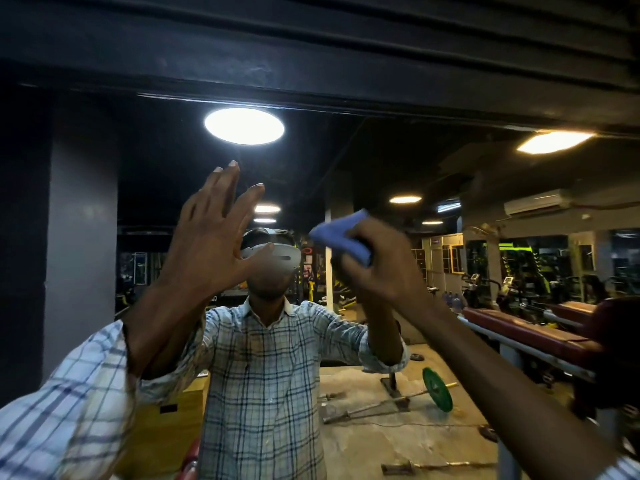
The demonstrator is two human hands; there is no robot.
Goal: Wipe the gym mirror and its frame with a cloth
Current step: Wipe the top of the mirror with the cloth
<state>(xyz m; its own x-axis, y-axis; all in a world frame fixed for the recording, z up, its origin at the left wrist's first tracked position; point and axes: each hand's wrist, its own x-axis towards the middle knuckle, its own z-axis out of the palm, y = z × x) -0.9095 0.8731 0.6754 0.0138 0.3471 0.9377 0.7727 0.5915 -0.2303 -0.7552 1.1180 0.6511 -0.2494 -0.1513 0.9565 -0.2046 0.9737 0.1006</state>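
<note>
Head view, person facing the mirror point(166, 174), which fills most of the picture. The dark top edge of the frame point(242, 101) runs across the upper part.

Left hand point(214, 237) is centre-left, raised, palm toward the glass with fingers straight and spread, holding nothing. Can't tell if it touches the glass. Checked sleeve point(69, 393) is at lower left.

Right hand point(377, 265) is right of centre, fingers curled round a blue cloth point(341, 237). The cloth bunches out of the upper left side of the fist, up at the glass at about the height of the reflected head. It is motion-blurred, so contact with the glass is unclear. The hands are well apart, with the reflected headset point(280, 259) between them.

Reflected in the mirror:
- round ceiling light point(244, 126), above the left hand
- air conditioner point(536, 202), upper right
- red padded bench point(519, 329), right
- green weight plate point(437, 389) on a barbell point(374, 407) lying on the floor, lower right of centre
</note>
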